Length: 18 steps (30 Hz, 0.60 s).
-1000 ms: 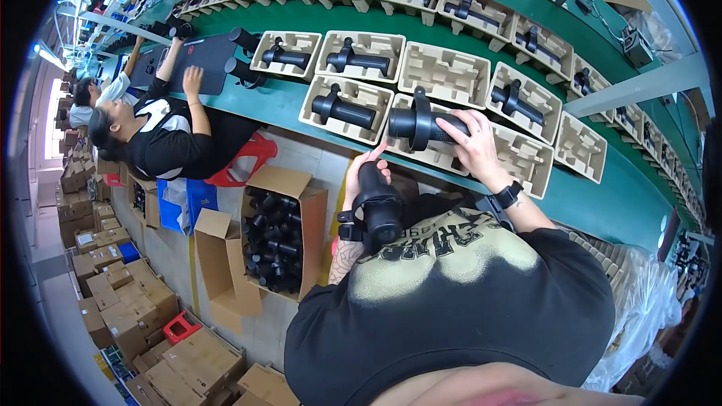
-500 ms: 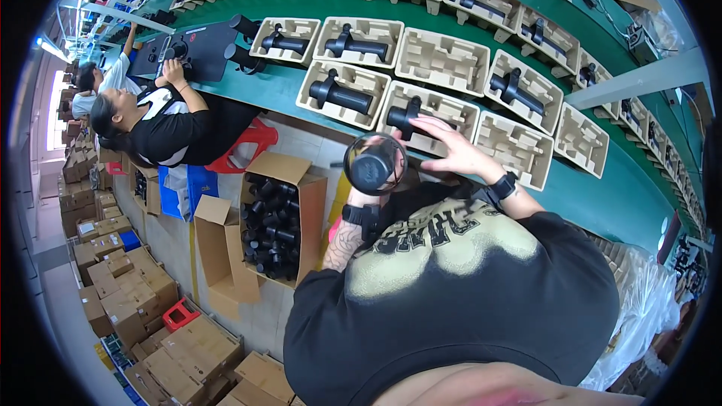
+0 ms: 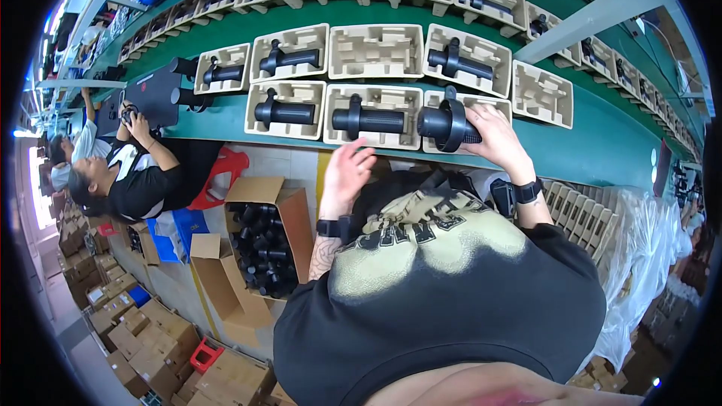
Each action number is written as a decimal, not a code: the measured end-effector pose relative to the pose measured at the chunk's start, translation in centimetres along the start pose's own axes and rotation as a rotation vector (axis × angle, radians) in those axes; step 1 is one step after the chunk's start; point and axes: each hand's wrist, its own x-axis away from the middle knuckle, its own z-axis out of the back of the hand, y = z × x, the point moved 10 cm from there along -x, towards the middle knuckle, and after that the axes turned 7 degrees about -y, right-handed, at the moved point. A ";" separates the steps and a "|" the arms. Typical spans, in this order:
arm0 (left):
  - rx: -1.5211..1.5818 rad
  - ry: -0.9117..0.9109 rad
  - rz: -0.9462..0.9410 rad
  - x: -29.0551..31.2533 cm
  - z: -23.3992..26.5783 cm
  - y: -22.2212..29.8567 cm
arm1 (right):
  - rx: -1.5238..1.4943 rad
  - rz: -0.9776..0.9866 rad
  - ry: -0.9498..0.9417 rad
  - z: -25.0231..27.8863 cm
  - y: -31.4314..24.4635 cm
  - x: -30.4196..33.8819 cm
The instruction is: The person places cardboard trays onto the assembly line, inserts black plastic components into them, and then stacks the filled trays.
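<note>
Head view.

Right hand [image 3: 498, 139]: closed around a black cylinder [image 3: 445, 125], pressing it into the pulp tray [image 3: 502, 105] at the near edge of the green bench [image 3: 594, 131].

Left hand [image 3: 346, 173]: open, fingers spread, holding nothing, just off the near edge below the neighbouring tray [image 3: 374, 116].

Trays, near rows: most hold one black part each; two, one mid-bench [image 3: 376, 51] and one toward the right end [image 3: 541, 94], lie unfilled.

Carton [image 3: 265, 244] on the floor at left: many black parts remain in it.

Judged: filling partly done, empties and stock left.

Co-worker [image 3: 128, 173]: seated farther along the bench.
</note>
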 end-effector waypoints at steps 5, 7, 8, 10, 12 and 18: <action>0.020 0.199 -0.159 2.0 3.5 4.5 | 0.249 -0.096 0.123 -2.1 4.4 0.5; -0.140 0.379 -0.252 4.0 5.3 6.9 | 0.133 -0.070 0.157 -1.7 3.7 0.2; -0.226 0.479 -0.313 5.9 6.1 9.1 | 0.015 -0.052 0.199 -1.5 2.8 -0.3; -0.288 0.577 -0.486 6.9 6.2 14.4 | -0.029 -0.069 0.198 -2.3 1.3 -1.6; -0.504 0.706 -0.728 8.1 5.4 23.1 | 0.096 -0.159 0.165 -4.4 1.2 -1.0; -1.631 1.184 -1.204 13.4 -1.0 47.9 | 0.138 -0.551 0.150 -9.3 5.4 -1.5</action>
